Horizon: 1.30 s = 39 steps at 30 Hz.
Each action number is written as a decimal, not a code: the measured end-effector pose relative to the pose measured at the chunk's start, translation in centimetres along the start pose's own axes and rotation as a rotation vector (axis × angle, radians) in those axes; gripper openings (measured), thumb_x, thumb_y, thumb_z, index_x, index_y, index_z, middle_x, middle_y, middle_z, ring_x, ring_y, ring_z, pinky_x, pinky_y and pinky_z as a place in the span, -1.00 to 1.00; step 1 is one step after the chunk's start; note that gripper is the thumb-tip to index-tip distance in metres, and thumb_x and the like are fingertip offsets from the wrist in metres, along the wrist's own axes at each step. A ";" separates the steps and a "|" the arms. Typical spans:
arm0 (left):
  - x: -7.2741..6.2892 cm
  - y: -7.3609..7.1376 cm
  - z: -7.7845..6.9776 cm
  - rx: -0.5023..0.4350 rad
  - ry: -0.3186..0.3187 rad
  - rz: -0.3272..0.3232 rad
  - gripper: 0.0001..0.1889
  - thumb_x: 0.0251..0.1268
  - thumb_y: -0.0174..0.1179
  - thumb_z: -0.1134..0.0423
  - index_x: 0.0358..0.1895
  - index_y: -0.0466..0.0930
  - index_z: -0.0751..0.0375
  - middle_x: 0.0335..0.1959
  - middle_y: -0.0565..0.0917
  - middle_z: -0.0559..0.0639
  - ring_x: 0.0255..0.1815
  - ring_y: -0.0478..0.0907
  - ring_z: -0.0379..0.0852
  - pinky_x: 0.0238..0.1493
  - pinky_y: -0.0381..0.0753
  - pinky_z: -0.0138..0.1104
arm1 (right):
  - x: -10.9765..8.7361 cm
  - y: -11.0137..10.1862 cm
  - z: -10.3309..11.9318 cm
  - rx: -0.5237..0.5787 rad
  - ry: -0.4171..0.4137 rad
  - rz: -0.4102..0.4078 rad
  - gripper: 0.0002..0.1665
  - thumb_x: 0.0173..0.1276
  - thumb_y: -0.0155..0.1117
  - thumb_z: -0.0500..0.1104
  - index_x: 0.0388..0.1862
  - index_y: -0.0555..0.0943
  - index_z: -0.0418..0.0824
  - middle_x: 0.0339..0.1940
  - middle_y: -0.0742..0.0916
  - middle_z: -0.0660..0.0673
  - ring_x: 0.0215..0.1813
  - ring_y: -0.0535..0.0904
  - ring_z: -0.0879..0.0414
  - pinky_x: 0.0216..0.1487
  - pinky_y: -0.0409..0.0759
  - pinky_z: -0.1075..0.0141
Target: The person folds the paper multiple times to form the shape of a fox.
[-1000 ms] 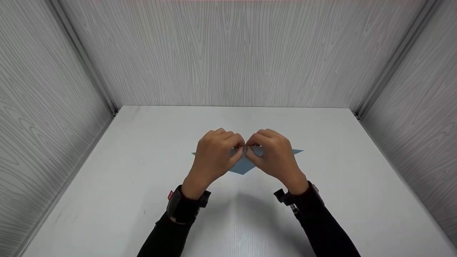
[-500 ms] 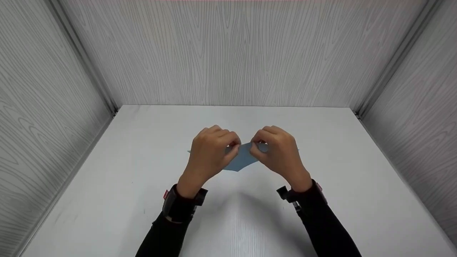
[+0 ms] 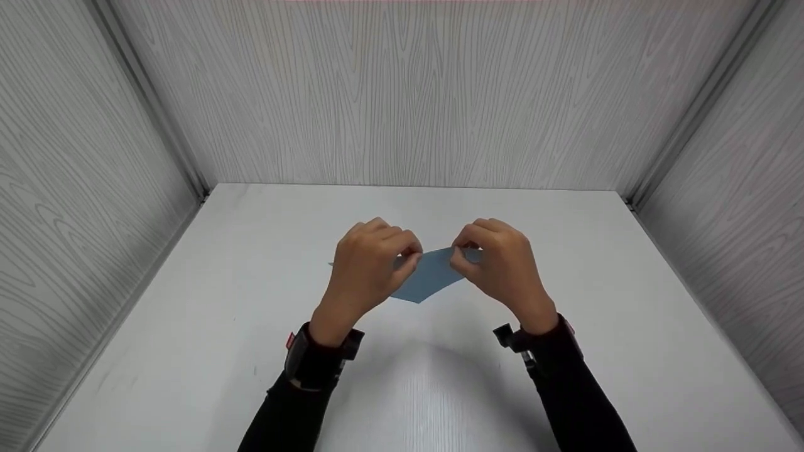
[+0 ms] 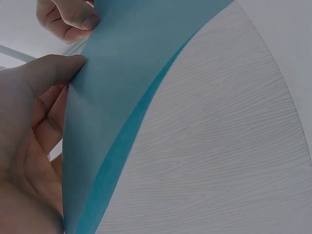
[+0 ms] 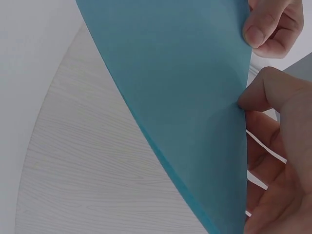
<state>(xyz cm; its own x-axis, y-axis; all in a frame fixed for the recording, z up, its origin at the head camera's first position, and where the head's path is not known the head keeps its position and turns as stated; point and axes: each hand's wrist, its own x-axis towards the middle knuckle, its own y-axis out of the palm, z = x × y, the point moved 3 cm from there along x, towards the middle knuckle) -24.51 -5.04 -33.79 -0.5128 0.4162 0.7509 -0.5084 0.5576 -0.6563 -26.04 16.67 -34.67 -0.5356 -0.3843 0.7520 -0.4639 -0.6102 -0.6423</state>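
Note:
A folded sheet of blue paper (image 3: 427, 276) is held up above the white table, its lower corner pointing toward the person. My left hand (image 3: 370, 267) pinches its upper edge between thumb and fingertips. A short way to the right along that same edge, my right hand (image 3: 499, 267) pinches it too. In the left wrist view the paper (image 4: 122, 73) shows two layers, with a brighter blue strip of the back layer past the front one. The right wrist view shows the paper (image 5: 180, 87) with the right thumb (image 5: 258, 90) pressed on its near face, the other fingers behind.
The white tabletop (image 3: 188, 301) spreads under both hands, with their shadows on it. Pale wood-grain panels stand around it: a back wall (image 3: 402, 94), a left wall (image 3: 63, 188) and a right wall (image 3: 722, 188). Both wrists carry dark straps with small cameras.
The hands were close together at the middle of the paper's edge. They have moved apart along it, right hand rightward, left hand slightly left, showing more paper between them.

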 end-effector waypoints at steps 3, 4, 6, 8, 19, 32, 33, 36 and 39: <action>-0.1 -0.3 0.3 0.008 -0.009 -0.009 -0.93 0.30 0.39 0.24 -0.35 0.76 -0.02 -0.47 0.74 -0.17 -0.35 0.58 -0.14 -0.35 0.50 -0.27 | 0.0 -0.3 -0.5 -0.009 0.016 -0.006 -0.88 0.17 0.39 -0.36 -0.42 0.70 -0.14 -0.45 0.72 -0.04 -0.36 0.63 0.13 -0.32 0.62 0.25; -0.1 -0.4 0.5 0.009 -0.014 -0.012 -0.93 0.29 0.39 0.25 -0.36 0.76 -0.02 -0.48 0.74 -0.18 -0.35 0.58 -0.14 -0.35 0.50 -0.27 | 0.0 -0.4 -0.7 -0.011 0.025 -0.009 -0.87 0.17 0.38 -0.37 -0.43 0.70 -0.14 -0.45 0.72 -0.04 -0.35 0.63 0.13 -0.31 0.62 0.25; -0.2 -0.7 0.8 0.008 -0.026 -0.016 -0.93 0.29 0.40 0.25 -0.36 0.76 -0.02 -0.49 0.73 -0.18 -0.35 0.57 -0.14 -0.34 0.50 -0.27 | 0.0 -0.7 -1.2 -0.010 0.040 -0.014 -0.87 0.17 0.37 -0.37 -0.43 0.70 -0.14 -0.45 0.72 -0.04 -0.35 0.62 0.13 -0.29 0.62 0.25; -0.3 -0.9 0.9 0.007 -0.035 -0.014 -0.93 0.29 0.39 0.25 -0.35 0.77 -0.03 -0.49 0.73 -0.18 -0.33 0.57 -0.14 -0.33 0.50 -0.27 | -0.1 -1.0 -1.5 -0.012 0.048 -0.016 -0.86 0.18 0.36 -0.38 -0.43 0.70 -0.14 -0.45 0.72 -0.03 -0.35 0.62 0.13 -0.27 0.61 0.24; -0.3 -1.2 1.1 0.002 -0.036 0.005 -0.95 0.31 0.40 0.21 -0.33 0.77 -0.05 -0.47 0.73 -0.20 -0.31 0.59 -0.14 -0.29 0.53 -0.25 | -0.1 -2.2 -2.7 -0.020 0.079 0.005 -0.88 0.21 0.38 -0.37 -0.40 0.73 -0.15 -0.42 0.75 -0.06 -0.32 0.65 0.12 -0.24 0.61 0.22; -0.5 -1.5 1.8 0.001 -0.068 0.021 -0.95 0.33 0.41 0.19 -0.32 0.78 -0.05 -0.44 0.75 -0.21 -0.29 0.58 -0.13 -0.26 0.53 -0.26 | -0.4 -3.3 -4.9 -0.032 0.137 -0.005 -0.86 0.20 0.34 -0.39 -0.41 0.73 -0.17 -0.45 0.74 -0.05 -0.35 0.62 0.11 -0.26 0.55 0.22; -0.5 -1.5 1.9 0.006 -0.069 0.021 -0.95 0.33 0.41 0.19 -0.32 0.78 -0.05 -0.44 0.74 -0.20 -0.29 0.58 -0.13 -0.27 0.52 -0.25 | -0.4 -3.4 -5.2 -0.041 0.139 -0.004 -0.86 0.21 0.33 -0.39 -0.41 0.73 -0.17 -0.45 0.74 -0.06 -0.35 0.62 0.11 -0.26 0.55 0.22; -0.5 -1.8 2.2 0.013 -0.092 0.018 -0.96 0.32 0.41 0.20 -0.32 0.78 -0.03 -0.44 0.74 -0.19 -0.29 0.57 -0.11 -0.27 0.52 -0.24 | -0.6 -3.9 -6.1 -0.057 0.169 -0.016 -0.86 0.21 0.32 -0.39 -0.42 0.73 -0.19 -0.46 0.74 -0.08 -0.35 0.64 0.07 -0.25 0.55 0.20; -0.6 -2.1 2.6 0.011 -0.124 0.016 -0.96 0.31 0.42 0.21 -0.32 0.78 -0.02 -0.44 0.75 -0.17 -0.28 0.57 -0.10 -0.27 0.52 -0.24 | -0.8 -4.6 -7.0 -0.061 0.208 -0.027 -0.87 0.23 0.33 -0.39 -0.41 0.74 -0.20 -0.44 0.76 -0.08 -0.34 0.65 0.09 -0.23 0.56 0.21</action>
<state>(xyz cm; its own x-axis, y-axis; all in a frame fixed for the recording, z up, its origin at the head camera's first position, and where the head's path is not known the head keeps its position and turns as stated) -24.91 -8.32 -33.04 -0.6021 0.3328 0.7258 -0.5068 0.5432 -0.6695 -28.40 24.65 -33.39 -0.6537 -0.2132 0.7261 -0.5185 -0.5727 -0.6349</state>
